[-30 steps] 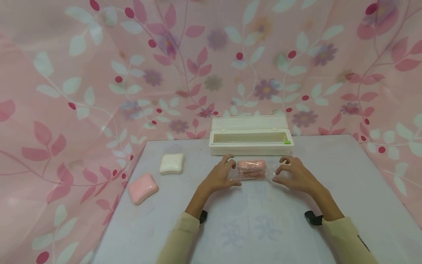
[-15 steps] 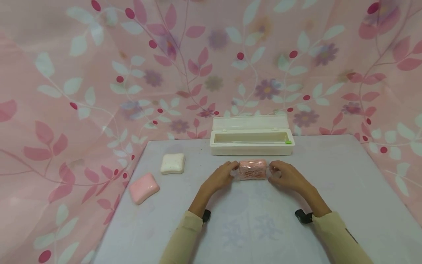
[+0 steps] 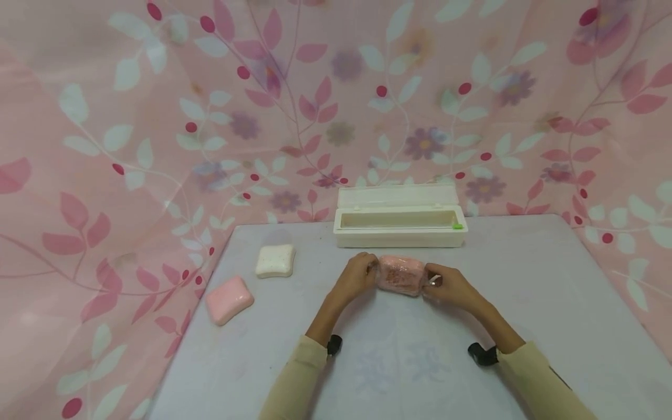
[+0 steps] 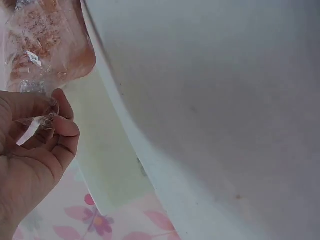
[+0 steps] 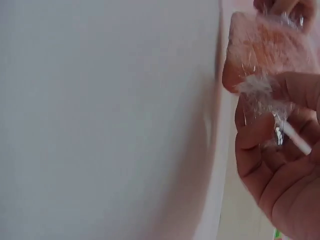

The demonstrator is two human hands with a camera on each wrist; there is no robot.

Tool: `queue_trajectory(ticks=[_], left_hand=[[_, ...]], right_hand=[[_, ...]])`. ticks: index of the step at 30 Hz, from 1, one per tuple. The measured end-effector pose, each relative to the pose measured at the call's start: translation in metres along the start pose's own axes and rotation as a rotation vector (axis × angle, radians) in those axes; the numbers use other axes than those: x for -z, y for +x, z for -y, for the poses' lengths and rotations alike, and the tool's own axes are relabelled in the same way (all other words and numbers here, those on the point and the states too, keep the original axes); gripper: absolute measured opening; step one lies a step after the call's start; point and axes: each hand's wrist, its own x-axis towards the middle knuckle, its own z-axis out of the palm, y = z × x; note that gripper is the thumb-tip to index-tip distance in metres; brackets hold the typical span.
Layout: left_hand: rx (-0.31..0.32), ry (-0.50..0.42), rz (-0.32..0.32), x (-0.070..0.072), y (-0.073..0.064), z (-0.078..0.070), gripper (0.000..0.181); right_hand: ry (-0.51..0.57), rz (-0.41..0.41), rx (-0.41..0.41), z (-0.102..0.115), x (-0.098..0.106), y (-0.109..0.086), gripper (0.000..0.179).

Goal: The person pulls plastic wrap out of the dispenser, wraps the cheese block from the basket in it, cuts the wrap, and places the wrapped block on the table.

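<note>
Pinching wrapper ends [image 5: 260,94], left hand [image 3: 355,275] faces right hand [image 3: 452,286].

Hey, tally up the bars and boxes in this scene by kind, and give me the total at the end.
Bars: 3 (the bar in clear film, the loose pink bar, the loose white bar)
Boxes: 1 (the open white box)
Total: 4

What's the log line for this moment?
left hand: pinches wrapper; right hand: pinches wrapper; wrapped pink bar: between hands; white box: open
</note>
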Motion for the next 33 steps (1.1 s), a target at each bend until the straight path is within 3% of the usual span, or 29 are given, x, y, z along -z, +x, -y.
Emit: queue_trajectory(ticks=[3, 7, 10, 14, 20, 28, 33], left_hand=[[-0.014, -0.052, -0.009, 0.003, 0.0, -0.006, 0.016], [-0.036, -0.129, 0.001, 0.009, 0.002, -0.015, 0.018], [-0.042, -0.179, 0.043, 0.012, 0.005, -0.02, 0.021], [-0.042, -0.184, 0.14, 0.011, 0.009, -0.024, 0.022], [-0.069, -0.205, 0.281, 0.002, 0.012, -0.028, 0.027], [-0.105, -0.165, 0.397, -0.022, 0.015, -0.029, 0.027], [-0.098, -0.137, 0.41, -0.022, 0.011, -0.032, 0.032]], right_hand=[[0.178, 0.035, -0.175, 0.014, -0.006, -0.013, 0.02], [0.447, 0.088, -0.39, 0.035, -0.022, -0.034, 0.046], [0.614, 0.101, -0.467, 0.048, -0.038, -0.049, 0.055], [0.798, 0.074, -0.531, 0.065, -0.059, -0.069, 0.058], [1.041, 0.094, -0.632, 0.089, -0.085, -0.092, 0.055], [1.222, 0.073, -0.726, 0.106, -0.1, -0.104, 0.034], [1.146, 0.141, -0.691, 0.104, -0.1, -0.107, 0.044]])
